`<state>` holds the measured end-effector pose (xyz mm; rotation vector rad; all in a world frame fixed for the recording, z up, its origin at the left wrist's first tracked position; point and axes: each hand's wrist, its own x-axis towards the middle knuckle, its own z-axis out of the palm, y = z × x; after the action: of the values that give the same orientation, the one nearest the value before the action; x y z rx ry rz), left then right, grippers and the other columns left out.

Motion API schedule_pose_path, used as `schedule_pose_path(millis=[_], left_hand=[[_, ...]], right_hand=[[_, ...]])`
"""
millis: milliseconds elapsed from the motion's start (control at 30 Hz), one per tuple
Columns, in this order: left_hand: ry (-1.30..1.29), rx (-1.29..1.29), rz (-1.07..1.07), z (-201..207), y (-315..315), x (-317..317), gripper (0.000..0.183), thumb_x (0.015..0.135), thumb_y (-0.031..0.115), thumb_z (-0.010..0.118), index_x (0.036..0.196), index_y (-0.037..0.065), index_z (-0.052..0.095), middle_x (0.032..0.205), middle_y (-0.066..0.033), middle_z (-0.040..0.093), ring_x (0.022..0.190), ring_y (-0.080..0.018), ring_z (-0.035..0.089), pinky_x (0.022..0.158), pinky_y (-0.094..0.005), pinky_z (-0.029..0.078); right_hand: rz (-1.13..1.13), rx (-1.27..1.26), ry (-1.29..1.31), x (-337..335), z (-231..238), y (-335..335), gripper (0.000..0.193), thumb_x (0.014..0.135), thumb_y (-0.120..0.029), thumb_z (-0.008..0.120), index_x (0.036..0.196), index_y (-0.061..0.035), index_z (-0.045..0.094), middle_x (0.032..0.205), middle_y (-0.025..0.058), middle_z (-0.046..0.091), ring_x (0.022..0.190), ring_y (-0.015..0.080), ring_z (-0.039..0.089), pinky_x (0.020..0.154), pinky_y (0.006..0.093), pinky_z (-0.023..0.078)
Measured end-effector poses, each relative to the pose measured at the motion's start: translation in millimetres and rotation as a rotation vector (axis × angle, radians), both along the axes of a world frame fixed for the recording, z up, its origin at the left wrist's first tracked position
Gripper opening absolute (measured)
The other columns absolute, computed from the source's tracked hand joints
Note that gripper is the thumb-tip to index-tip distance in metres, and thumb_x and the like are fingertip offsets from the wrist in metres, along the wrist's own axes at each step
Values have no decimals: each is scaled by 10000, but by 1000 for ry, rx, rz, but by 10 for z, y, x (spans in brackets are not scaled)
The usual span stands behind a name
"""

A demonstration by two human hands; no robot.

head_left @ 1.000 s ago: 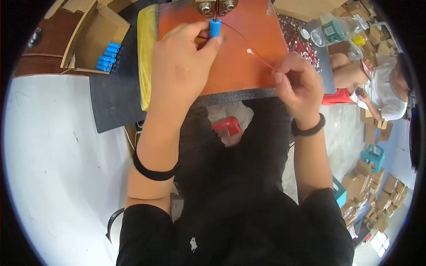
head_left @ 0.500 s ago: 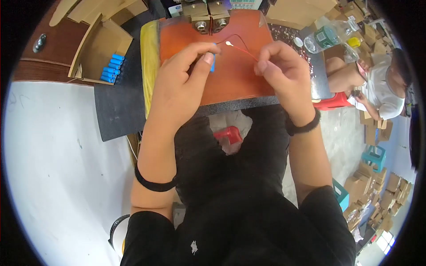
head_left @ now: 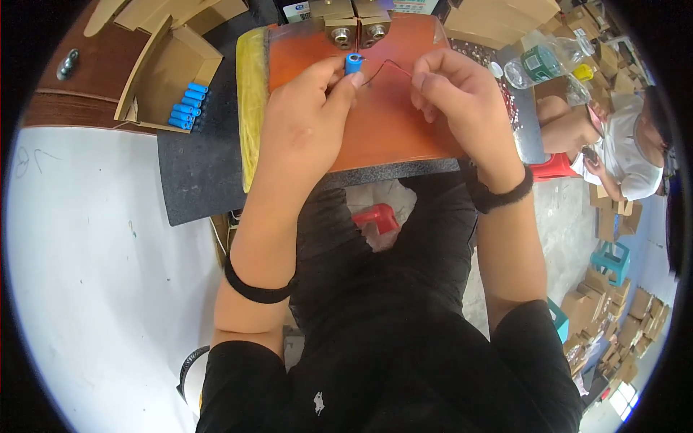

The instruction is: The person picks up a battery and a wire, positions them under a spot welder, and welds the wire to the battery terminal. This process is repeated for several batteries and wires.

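Note:
My left hand (head_left: 303, 130) pinches a small blue cylindrical battery (head_left: 353, 65) between thumb and fingers. The battery's round end points up and away from me, just below the metal jaws of a bench machine (head_left: 359, 32). Thin dark and red wires (head_left: 390, 62) arch from beside the battery toward my right hand (head_left: 465, 97). That hand is closed, with the red wire running into its thumb and fingertips; the wire's far end is hidden there. Both hands hover over an orange mat (head_left: 393, 130).
Left of the mat lies a yellow strip (head_left: 251, 108). A cardboard tray (head_left: 148, 94) holds several blue batteries (head_left: 186, 108) on the dark table (head_left: 195, 177). At right stand a clear plastic bottle (head_left: 534, 65) and a seated person in white (head_left: 624, 148).
The battery has tipped so its round end shows, and it has moved up close to the machine jaws. The wire's pale tip no longer shows. My right hand has risen slightly.

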<state>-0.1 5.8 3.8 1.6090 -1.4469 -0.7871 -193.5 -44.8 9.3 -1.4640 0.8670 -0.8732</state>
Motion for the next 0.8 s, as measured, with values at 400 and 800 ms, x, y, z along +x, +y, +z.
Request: schedule_pose_path(millis=[400, 800], left_hand=[[-28, -20, 30, -29, -24, -17, 250, 939, 272, 599, 1026, 50, 674, 746, -153, 651, 696, -307, 633, 659, -382, 471], [-83, -219, -71, -83, 15, 53, 275, 835, 240, 756, 1003, 26, 715, 879, -118, 680, 753, -227, 641, 678, -323, 495]], right_hand=[[-50, -52, 114, 62, -25, 9, 150, 932, -173, 596, 937, -24, 612, 781, 2, 613, 666, 61, 524, 610, 201, 411], [-25, -49, 55, 33, 30, 54, 158, 935, -187, 584, 937, -29, 601, 757, -4, 590, 658, 61, 513, 599, 201, 398]])
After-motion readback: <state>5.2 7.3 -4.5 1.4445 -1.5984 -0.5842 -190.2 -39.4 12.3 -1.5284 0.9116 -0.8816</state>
